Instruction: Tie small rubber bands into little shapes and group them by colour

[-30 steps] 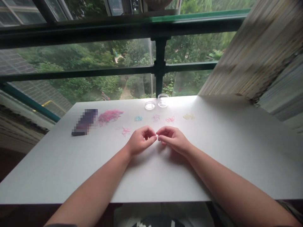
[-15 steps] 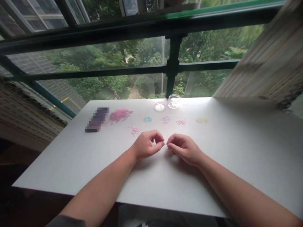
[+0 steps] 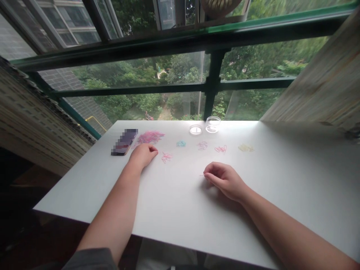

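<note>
On the white table [image 3: 180, 210], my right hand [image 3: 225, 180] rests near the middle with its fingers pinched on a tiny pale pink rubber band [image 3: 201, 174]. My left hand [image 3: 143, 155] reaches to the far left, fingers curled down on the table beside the big pile of pink bands [image 3: 150, 137] and next to a few loose pink bands [image 3: 166, 157]. What the left fingers hold, if anything, is hidden. Small sorted heaps lie in a row: blue [image 3: 181, 143], lilac [image 3: 202, 145], pink-red [image 3: 221, 149], yellow [image 3: 245, 148].
A dark phone [image 3: 124, 142] lies at the far left. A clear round jar [image 3: 213, 124] and its lid [image 3: 195, 129] stand at the table's far edge by the window. A bamboo blind [image 3: 320, 82] hangs on the right.
My hands were pinched together at the middle of the table. The left hand has moved away up and left to the pink pile; the right stays put with the small band.
</note>
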Action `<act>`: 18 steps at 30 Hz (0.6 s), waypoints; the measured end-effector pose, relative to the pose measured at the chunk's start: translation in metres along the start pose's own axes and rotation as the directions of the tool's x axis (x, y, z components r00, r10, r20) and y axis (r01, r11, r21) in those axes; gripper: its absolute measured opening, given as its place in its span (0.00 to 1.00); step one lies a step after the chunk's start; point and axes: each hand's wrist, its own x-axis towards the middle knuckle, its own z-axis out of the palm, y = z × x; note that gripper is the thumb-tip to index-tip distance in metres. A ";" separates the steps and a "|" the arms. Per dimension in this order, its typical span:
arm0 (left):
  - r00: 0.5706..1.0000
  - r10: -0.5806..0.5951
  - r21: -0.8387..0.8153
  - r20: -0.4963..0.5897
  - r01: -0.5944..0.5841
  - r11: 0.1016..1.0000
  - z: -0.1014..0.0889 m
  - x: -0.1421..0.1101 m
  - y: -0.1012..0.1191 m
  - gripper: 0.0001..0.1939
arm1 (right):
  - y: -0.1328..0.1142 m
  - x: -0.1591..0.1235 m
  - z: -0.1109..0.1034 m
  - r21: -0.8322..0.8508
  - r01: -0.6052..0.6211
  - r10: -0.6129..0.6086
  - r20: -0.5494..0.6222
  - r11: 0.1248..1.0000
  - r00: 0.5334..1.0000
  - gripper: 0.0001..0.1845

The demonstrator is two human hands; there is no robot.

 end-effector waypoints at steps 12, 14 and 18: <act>0.997 0.076 0.033 0.003 -0.076 0.997 -0.004 -0.002 -0.005 0.09 | 0.000 0.000 0.000 0.014 0.008 -0.008 0.008 1.000 1.000 0.05; 0.999 0.038 0.055 0.004 -0.038 0.998 -0.005 -0.003 -0.005 0.09 | 0.000 0.000 0.000 -0.001 0.012 -0.012 0.010 1.000 1.000 0.05; 0.989 0.139 -0.023 0.045 -0.138 0.990 -0.002 -0.005 -0.002 0.11 | 0.000 -0.001 0.001 -0.020 0.021 -0.021 0.010 1.000 1.000 0.05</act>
